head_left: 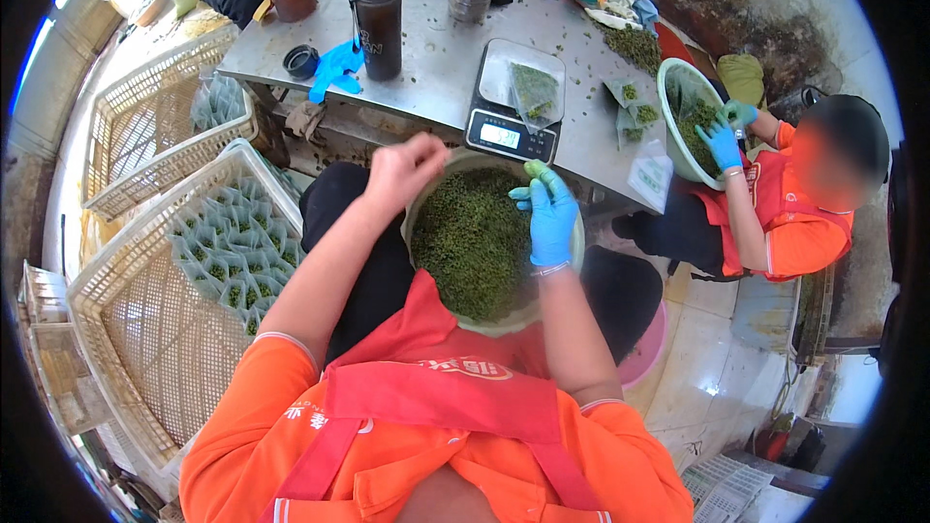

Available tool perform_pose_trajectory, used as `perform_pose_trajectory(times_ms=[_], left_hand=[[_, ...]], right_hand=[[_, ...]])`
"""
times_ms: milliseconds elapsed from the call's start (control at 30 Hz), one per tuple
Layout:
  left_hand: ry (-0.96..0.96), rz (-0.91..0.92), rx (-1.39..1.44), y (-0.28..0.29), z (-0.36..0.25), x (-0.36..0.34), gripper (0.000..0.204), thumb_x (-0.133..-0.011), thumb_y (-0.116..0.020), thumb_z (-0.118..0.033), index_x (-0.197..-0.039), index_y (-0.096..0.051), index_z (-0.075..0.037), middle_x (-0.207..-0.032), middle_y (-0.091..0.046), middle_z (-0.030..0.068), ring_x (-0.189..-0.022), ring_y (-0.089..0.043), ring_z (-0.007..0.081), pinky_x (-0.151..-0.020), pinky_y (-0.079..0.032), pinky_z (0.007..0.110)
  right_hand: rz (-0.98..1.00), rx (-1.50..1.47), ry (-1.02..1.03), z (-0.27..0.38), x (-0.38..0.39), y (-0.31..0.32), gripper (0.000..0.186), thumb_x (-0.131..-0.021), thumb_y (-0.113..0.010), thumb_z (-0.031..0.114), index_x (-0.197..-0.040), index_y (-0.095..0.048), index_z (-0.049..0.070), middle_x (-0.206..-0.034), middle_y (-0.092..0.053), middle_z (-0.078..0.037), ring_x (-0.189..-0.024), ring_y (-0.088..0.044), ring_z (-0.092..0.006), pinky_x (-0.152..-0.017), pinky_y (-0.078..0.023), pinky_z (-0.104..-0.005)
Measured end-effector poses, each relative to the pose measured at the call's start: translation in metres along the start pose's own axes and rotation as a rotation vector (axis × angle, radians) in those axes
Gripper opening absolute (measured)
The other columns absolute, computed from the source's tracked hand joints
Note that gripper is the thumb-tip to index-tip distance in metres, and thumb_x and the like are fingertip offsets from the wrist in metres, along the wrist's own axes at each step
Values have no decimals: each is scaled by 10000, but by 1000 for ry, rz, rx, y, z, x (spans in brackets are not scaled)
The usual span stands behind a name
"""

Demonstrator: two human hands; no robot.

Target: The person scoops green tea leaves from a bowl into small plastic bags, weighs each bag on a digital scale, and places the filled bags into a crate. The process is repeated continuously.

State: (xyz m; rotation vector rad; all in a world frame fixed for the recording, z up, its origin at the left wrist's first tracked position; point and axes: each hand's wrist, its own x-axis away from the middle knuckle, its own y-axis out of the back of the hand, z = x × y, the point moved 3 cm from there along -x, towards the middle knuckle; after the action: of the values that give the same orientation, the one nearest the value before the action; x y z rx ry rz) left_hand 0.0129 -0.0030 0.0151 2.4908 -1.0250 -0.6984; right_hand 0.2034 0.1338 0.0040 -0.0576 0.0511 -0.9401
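A pale tub (578, 250) sits between my knees, filled with small green peppercorn-like grains (470, 242). My bare left hand (407, 172) is over its far left rim, fingers bent together; what they hold, if anything, is hidden. Over the tub's right side is my right hand (548, 218) in a blue glove with green-stained fingertips. Its fingers curl inward, and I cannot make out anything between them. Just beyond the tub, at the table's edge, a digital scale (511, 138) carries one clear bag of green grains (535, 92).
Filled bags (237, 252) stand in a large plastic crate (126, 358) at my left, with another crate (107, 160) behind. The metal table (436, 58) holds a dark bottle (378, 29), a blue glove (337, 71) and several bags (632, 114). A co-worker (775, 194) at right handles another tub (668, 116).
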Motion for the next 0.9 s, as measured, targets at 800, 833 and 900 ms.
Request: perform_pose_trajectory(times_ms=[800,833,900], left_hand=[[147,-111,-391,-10,12,-25,537,-668,-713,-294,-1138,-508,-135,-772,-645,113,-717,-623,321,-597,-482,418],[161,-74,-412,-11,13,-23,533,-672,-709,-300,-1140,-509,-143,-777,-644,116,-718,-622,318,-601,-483,411],[106,-81,-431,-12,17,-20,527,-679,-704,-307,-1144,-510,-155,-787,-643,120,-718,-622,314,-605,-484,404]], right_hand=[[401,1275,809,70,-34,-121,176,-766,-528,121,-919,-600,74,-1020,-604,-111,-689,-611,-278,-605,-468,-403],[425,1304,712,59,-39,-122,214,-756,-547,122,-959,-600,78,-1038,-602,-108,-702,-611,-291,-619,-479,-404],[468,1365,528,36,-48,-126,282,-749,-543,107,-1026,-589,81,-1040,-598,-107,-724,-612,-308,-636,-492,-413]])
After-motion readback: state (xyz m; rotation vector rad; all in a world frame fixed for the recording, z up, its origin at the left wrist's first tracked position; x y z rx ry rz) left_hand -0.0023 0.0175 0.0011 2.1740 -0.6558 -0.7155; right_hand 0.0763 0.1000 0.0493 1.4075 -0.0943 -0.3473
